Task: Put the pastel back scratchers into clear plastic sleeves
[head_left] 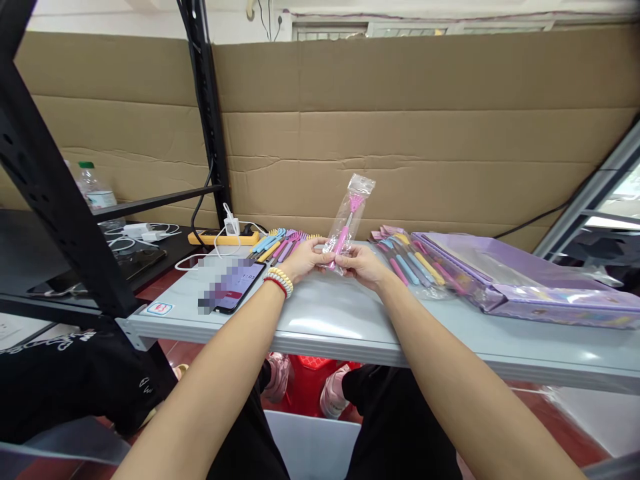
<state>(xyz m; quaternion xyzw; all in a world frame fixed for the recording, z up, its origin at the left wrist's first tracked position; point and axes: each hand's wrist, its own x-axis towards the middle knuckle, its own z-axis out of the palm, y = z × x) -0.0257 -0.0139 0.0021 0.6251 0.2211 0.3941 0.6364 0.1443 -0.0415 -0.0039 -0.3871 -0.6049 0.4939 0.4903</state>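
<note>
Just above the grey shelf, my left hand (pixel 305 260) and my right hand (pixel 367 265) both pinch the lower end of a clear plastic bag (pixel 363 185). Inside it is a pink-handled tool (pixel 342 240) with a thin metal shaft and a flared pink head that looks like a back scratcher. The bag tilts slightly right, its crimped top pointing up. Left of my hands lie several similar loose tools (pixel 280 245) in blue, yellow and purple. To the right, several bagged tools (pixel 407 260) lie in a pile. My fingertips partly cover the handle's lower end.
A phone (pixel 241 285) lies left of my left forearm, near an orange power strip (pixel 200 238) with a white charger and cables. An open purple box (pixel 525 303) fills the right side. Black metal uprights (pixel 205 100) stand left, cardboard (pixel 400 133) behind. Someone's dark-clothed leg (pixel 75 383) shows lower left.
</note>
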